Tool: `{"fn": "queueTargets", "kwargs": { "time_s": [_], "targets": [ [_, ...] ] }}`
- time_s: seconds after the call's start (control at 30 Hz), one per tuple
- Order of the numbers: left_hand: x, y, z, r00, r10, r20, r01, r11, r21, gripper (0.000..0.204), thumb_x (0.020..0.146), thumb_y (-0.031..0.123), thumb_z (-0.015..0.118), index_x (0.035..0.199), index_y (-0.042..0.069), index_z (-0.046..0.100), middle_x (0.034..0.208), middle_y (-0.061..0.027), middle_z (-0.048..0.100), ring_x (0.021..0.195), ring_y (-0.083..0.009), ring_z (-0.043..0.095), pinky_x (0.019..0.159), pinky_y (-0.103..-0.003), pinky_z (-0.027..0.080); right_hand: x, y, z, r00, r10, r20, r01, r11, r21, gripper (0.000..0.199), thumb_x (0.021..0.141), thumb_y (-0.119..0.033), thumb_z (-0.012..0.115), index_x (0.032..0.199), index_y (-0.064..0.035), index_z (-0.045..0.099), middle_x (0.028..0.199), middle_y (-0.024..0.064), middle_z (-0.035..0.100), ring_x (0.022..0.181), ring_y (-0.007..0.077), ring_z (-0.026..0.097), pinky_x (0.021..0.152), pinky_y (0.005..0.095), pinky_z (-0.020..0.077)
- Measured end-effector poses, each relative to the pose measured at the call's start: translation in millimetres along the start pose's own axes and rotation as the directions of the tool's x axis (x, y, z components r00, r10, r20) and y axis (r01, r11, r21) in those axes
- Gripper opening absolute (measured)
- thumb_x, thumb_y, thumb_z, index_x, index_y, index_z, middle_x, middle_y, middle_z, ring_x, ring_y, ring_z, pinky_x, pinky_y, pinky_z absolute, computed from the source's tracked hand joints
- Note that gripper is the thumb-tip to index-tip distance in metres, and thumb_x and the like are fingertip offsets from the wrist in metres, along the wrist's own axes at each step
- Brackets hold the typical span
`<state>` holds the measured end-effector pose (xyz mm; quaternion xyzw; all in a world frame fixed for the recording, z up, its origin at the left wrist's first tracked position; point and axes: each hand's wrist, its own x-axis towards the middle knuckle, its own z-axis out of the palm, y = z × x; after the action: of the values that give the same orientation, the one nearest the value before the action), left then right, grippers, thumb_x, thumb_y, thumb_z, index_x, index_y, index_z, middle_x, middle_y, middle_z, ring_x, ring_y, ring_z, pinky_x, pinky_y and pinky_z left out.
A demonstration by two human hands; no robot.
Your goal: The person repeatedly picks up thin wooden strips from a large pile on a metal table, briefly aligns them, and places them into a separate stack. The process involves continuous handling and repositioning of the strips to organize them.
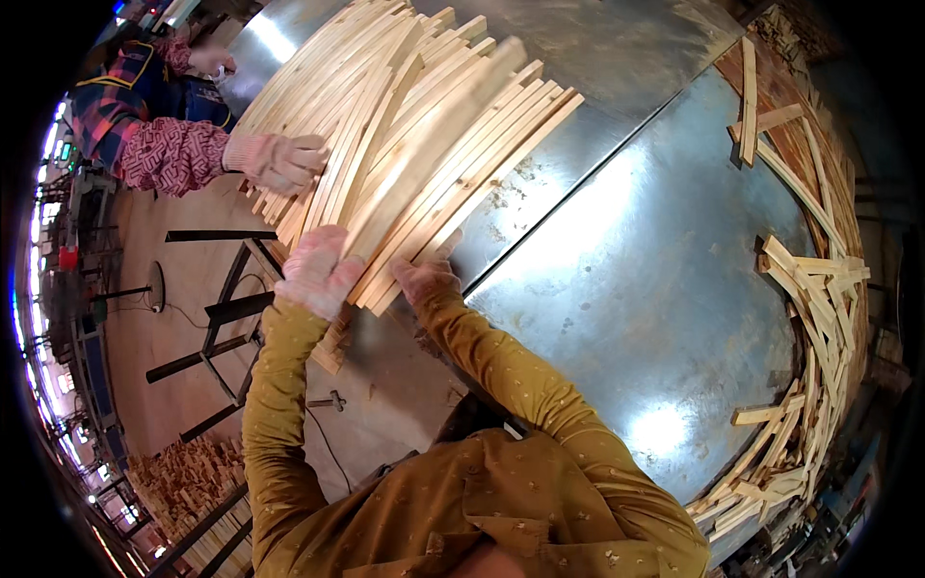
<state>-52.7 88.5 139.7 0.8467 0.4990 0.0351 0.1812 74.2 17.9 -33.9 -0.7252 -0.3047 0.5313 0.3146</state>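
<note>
Many pale wooden strips (pixel 462 164) lie side by side on the metal table, their near ends jutting past its edge. My left hand (pixel 318 272), in a light glove, is closed at the near end of one strip (pixel 434 144), which is blurred by motion and lies slantwise over the others. At the right side of the pile, my right hand (pixel 427 277) grips the ends of the outer strips. Its thumb shows near the ends, while its other fingers are partly hidden behind the wood. A co-worker's gloved hand (pixel 279 162) rests on the strips at the left.
A seam divides the shiny metal table (pixel 597 279). Loose wooden pieces (pixel 819 318) lie in a jumbled heap along its right rim. Dark metal frame bars (pixel 231 308) stand at lower left, above a stack of short wood (pixel 188 482). The co-worker (pixel 145 125) is at upper left.
</note>
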Motion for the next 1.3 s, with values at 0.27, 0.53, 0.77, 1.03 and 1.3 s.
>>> {"fn": "queueTargets", "kwargs": {
  "time_s": [0.27, 0.53, 0.77, 1.03, 1.3],
  "targets": [
    [41, -46, 46, 0.98, 0.118, -0.162, -0.067, 0.954, 0.291, 0.041, 0.082, 0.036, 0.067, 0.109, 0.005, 0.068, 0.155, -0.0228, 0.032, 0.144, -0.0471, 0.021, 0.115, -0.057, 0.021, -5, -15, -7, 0.998, 0.068, -0.016, -0.063, 0.969, 0.239, 0.08, 0.093, -0.041, 0.055, 0.148, -0.0002, 0.011, 0.129, 0.017, 0.06, 0.115, 0.03, 0.06, 0.104, 0.0367, 0.0445],
    [29, -37, 63, 0.952, -0.104, -0.288, 0.237, 0.846, 0.477, 0.042, 0.079, 0.045, 0.07, 0.093, 0.006, 0.076, 0.149, -0.0158, 0.043, 0.137, -0.0358, 0.035, 0.115, -0.053, 0.023, -28, 27, -53, 0.988, -0.02, -0.151, 0.141, 0.48, 0.866, 0.048, 0.095, -0.022, 0.054, 0.138, -0.0102, 0.038, 0.127, 0.0089, 0.057, 0.115, 0.0194, 0.053, 0.1, 0.0364, 0.0451],
    [32, -44, 77, 0.95, -0.196, -0.242, 0.149, 0.969, -0.198, 0.049, 0.083, 0.033, 0.073, 0.117, -0.001, 0.065, 0.13, -0.0185, 0.06, 0.115, -0.0359, 0.059, 0.099, -0.04, 0.049, -13, 22, -13, 0.97, -0.235, -0.058, 0.212, 0.709, 0.672, 0.037, 0.096, -0.045, 0.058, 0.122, -0.0192, 0.059, 0.106, -0.0005, 0.067, 0.098, 0.0186, 0.06, 0.081, 0.0379, 0.0523],
    [69, -72, 97, 0.949, -0.214, 0.233, 0.294, 0.33, -0.897, 0.096, 0.08, 0.022, 0.081, 0.152, -0.003, 0.024, 0.116, -0.0194, 0.064, 0.103, -0.0257, 0.064, 0.092, -0.036, 0.052, -15, -49, -13, 0.95, -0.309, -0.049, 0.312, 0.927, 0.209, 0.058, 0.095, -0.027, 0.059, 0.149, -0.0151, 0.038, 0.114, 0.0155, 0.065, 0.103, 0.0327, 0.064, 0.092, 0.0391, 0.0513],
    [96, -64, 26, 0.958, -0.283, 0.048, 0.284, 0.959, -0.019, 0.065, 0.083, 0.019, 0.073, 0.14, -0.001, 0.047, 0.119, -0.0176, 0.065, 0.103, -0.0323, 0.065, 0.096, -0.038, 0.05, -7, 40, -52, 0.954, -0.002, -0.301, 0.072, 0.973, 0.222, 0.084, 0.097, -0.041, 0.059, 0.154, 0.0019, 0.015, 0.098, 0.017, 0.069, 0.083, 0.0274, 0.067, 0.082, 0.0401, 0.0545]
  ]
}}
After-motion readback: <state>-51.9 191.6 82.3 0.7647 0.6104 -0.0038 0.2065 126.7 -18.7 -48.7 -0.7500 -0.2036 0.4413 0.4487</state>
